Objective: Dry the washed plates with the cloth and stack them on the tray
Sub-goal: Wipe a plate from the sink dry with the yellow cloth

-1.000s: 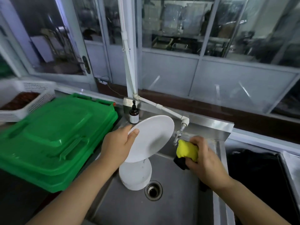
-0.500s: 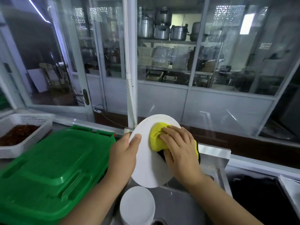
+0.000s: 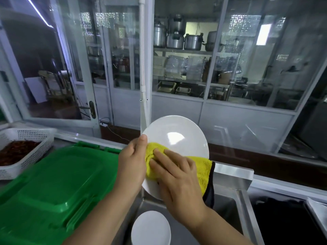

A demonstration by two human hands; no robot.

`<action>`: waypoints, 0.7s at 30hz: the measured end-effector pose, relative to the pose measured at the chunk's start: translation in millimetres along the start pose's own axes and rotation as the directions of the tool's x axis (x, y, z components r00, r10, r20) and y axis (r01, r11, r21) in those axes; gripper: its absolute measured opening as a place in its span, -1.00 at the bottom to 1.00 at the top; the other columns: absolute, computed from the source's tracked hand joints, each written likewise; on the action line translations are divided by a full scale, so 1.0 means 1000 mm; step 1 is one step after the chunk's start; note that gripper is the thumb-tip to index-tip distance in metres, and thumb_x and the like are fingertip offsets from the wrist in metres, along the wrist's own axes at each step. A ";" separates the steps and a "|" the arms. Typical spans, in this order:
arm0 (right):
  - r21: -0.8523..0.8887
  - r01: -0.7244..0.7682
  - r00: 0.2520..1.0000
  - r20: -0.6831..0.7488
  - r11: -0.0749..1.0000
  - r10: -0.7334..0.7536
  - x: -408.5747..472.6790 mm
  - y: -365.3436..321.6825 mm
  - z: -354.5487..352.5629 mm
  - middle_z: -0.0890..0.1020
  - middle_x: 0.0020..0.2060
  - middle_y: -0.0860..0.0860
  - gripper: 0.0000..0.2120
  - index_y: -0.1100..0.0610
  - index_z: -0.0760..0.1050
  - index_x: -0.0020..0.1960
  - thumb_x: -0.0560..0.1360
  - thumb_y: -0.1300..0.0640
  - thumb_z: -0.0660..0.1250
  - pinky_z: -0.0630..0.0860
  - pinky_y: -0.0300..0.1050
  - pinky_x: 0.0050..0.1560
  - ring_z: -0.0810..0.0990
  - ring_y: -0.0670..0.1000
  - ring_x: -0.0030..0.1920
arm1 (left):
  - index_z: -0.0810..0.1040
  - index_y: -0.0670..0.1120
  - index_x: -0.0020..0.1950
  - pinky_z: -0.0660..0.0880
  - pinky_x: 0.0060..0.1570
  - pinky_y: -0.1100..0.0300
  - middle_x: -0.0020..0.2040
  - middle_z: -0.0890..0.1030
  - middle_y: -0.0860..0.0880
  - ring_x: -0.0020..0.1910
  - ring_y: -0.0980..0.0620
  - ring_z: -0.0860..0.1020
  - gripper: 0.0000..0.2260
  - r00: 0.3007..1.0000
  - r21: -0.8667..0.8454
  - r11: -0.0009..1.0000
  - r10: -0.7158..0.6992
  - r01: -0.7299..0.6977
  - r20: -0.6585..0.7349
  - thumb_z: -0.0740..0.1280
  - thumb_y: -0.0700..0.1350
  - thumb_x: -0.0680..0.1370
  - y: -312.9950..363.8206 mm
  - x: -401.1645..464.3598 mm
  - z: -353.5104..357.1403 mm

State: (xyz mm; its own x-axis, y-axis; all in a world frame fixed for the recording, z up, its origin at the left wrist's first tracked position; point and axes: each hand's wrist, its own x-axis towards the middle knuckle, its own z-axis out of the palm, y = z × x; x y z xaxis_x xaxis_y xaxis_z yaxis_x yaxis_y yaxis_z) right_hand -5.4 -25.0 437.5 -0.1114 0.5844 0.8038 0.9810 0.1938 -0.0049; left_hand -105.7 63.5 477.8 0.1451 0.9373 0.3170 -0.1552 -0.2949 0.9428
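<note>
Hands work together over a stainless steel sink (image 3: 228,206), the landmark for what follows. Above the sink, the left hand (image 3: 131,167) grips the left rim of a round white plate (image 3: 178,137), thumb on the front face and fingers hidden behind it. The plate is held up on edge, its face tilted toward the camera. The right hand (image 3: 177,181) presses a fluffy yellow cloth with a dark backing (image 3: 203,172) flat against the plate's lower half, fingers spread and nearly straight on top of the fabric; the cloth's free end hangs off the plate's right edge, above the sink.

Half a second ago the cloth sat near the plate's centre; now it has slid down and left, close to the left thumb, and the plate's upper part is bare and shiny.

Down in the sink basin stands a stack of round white plates (image 3: 151,228). Left of the sink lies a green plastic lidded crate (image 3: 53,188), and beyond that a white perforated plastic basket (image 3: 26,137) with dark reddish contents.
</note>
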 end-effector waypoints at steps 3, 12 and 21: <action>-0.061 0.019 1.000 0.013 0.998 -0.019 0.007 0.001 -0.007 0.43 0.38 -0.09 -0.67 0.07 0.50 0.28 0.54 0.13 0.18 0.38 0.06 0.04 0.42 0.07 0.31 | 0.55 0.00 -0.30 0.39 -0.41 0.48 -0.41 0.60 0.20 -0.43 0.32 0.51 -0.68 1.000 -0.016 1.000 -0.020 0.020 -0.007 0.21 0.05 0.60 -0.001 -0.001 0.003; -0.188 -0.267 0.962 -0.101 0.945 0.252 0.043 0.035 -0.034 0.49 0.32 0.10 -0.60 0.21 0.53 0.25 0.43 0.35 0.33 0.47 0.15 0.05 0.50 0.27 0.11 | 0.60 0.05 -0.23 0.46 -0.40 0.35 -0.33 0.65 0.04 -0.40 0.20 0.54 -0.74 0.999 -0.082 0.997 -0.003 0.007 0.051 0.23 0.03 0.61 0.003 -0.016 0.003; -0.095 -0.358 0.933 -0.074 0.929 0.352 0.040 0.029 -0.045 0.39 0.41 0.09 -0.49 0.21 0.44 0.34 0.40 0.39 0.32 0.34 0.21 0.19 0.41 0.27 0.27 | 0.61 0.24 -0.20 0.44 -0.46 0.41 -0.29 0.66 0.16 -0.36 0.26 0.59 -0.73 0.999 -0.141 0.990 0.011 -0.006 0.031 0.21 0.05 0.62 0.019 -0.021 0.005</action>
State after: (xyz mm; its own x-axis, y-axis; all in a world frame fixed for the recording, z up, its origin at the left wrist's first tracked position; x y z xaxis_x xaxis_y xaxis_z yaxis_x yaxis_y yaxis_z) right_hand 26.2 -31.9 496.6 0.2531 0.5550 0.7924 0.9662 -0.1044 -0.2355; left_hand -107.4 37.2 489.5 0.1737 0.9278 0.3303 -0.2924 -0.2716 0.9169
